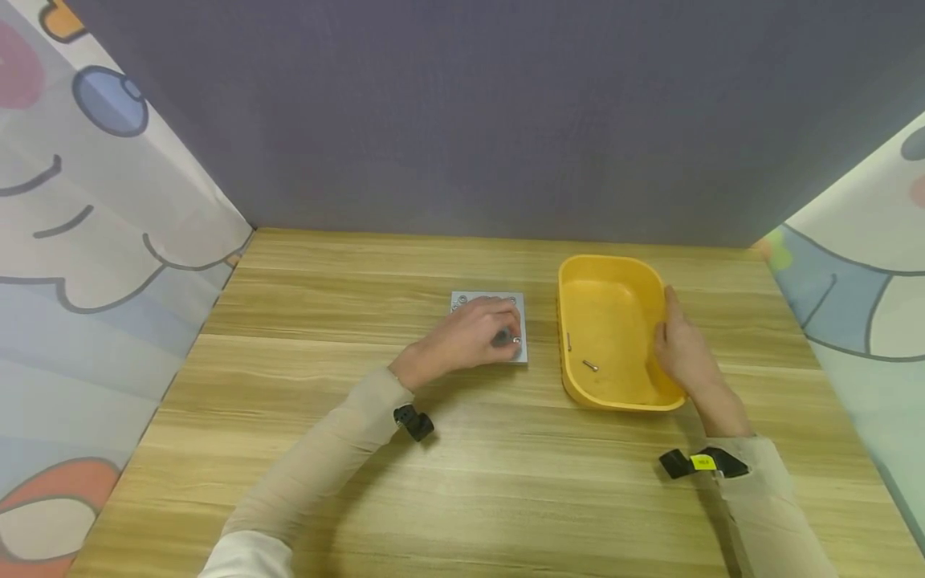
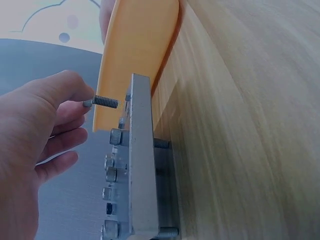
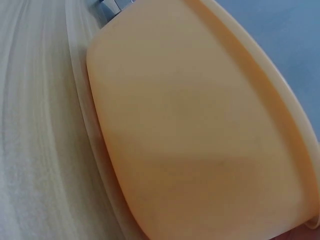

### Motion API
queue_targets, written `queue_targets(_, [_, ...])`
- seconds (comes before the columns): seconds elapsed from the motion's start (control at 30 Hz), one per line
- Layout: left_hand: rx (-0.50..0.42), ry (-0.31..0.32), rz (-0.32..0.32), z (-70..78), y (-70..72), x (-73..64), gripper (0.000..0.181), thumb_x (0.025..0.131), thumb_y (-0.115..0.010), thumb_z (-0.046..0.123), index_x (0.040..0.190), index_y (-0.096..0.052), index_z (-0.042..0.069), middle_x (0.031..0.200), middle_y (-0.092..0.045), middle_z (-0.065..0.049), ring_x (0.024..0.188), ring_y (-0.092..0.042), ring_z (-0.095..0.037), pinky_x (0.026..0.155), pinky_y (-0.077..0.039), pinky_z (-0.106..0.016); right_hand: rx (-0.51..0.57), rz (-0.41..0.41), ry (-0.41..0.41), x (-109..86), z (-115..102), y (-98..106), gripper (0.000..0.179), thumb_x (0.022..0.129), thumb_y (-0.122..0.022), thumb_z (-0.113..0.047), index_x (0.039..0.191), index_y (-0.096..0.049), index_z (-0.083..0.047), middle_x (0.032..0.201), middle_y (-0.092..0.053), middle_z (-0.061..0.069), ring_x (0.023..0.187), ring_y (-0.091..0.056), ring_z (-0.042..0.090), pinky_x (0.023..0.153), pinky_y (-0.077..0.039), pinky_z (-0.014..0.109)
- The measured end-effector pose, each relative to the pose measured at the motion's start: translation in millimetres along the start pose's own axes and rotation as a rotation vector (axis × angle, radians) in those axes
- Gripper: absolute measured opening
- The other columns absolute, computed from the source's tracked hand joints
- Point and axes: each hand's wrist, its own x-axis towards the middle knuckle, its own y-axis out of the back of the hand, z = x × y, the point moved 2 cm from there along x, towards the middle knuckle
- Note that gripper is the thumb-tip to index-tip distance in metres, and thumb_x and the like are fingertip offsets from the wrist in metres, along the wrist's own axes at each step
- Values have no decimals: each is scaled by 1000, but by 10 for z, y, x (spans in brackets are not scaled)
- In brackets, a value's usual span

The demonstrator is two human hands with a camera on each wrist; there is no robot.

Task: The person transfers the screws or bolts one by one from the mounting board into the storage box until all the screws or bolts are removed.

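Observation:
My left hand [image 1: 473,333] pinches a bolt [image 2: 105,101] between thumb and index finger, its threaded end pointing at a metal plate [image 2: 145,165]. Several socket-head bolts [image 2: 116,136] stand in that plate, and some threaded ends stick out on its other side. From the head view, the hand covers much of the plate. At the right, my right hand [image 1: 685,349] holds the side of a yellow plastic tray [image 1: 614,321], thumb over the rim and fingers along the outside. Two loose screws [image 1: 590,366] lie inside the tray.
The plate and tray rest on a wood-grain table [image 1: 462,482]. A dark grey panel [image 1: 491,120] rises behind the table's back edge. Cartoon-printed curtains [image 1: 87,201] hang at both sides.

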Motion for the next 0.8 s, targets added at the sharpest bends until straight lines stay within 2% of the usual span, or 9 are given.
queue_targets(0.13, [2, -1, 31, -8, 18, 11, 16, 92, -76, 25, 101, -77, 11, 107, -71, 3, 93, -65, -10, 93, -54, -27, 5, 3, 1, 3, 5, -5, 61, 106, -35, -3, 157, -6, 15, 143, -33, 52, 124, -43, 68, 104, -38, 74])
queue_targets(0.4, [-18, -11, 52, 6, 66, 46, 15, 93, -75, 22, 100, -77, 9, 108, -71, 1, 92, -66, -12, 90, -55, -26, 1, 24, 20, 4, 5, -16, 61, 105, -36, -2, 156, -8, 16, 143, -33, 52, 123, -43, 68, 104, -39, 74])
queue_targets(0.6, [-12, -30, 87, 31, 96, 102, 17, 94, -74, 24, 101, -76, 9, 105, -71, 1, 96, -67, -13, 98, -54, -28, -13, 39, 21, -3, -11, -24, 61, 105, -36, -1, 156, -9, 16, 141, -35, 52, 120, -46, 68, 102, -40, 74])
queue_targets(0.8, [-23, -20, 78, 53, 117, 158, 15, 93, -74, 23, 102, -76, 11, 105, -71, 3, 100, -68, -15, 101, -53, -29, -7, 22, 11, -6, -7, -17, 61, 106, -35, -2, 157, -7, 16, 144, -33, 52, 123, -43, 68, 104, -39, 74])
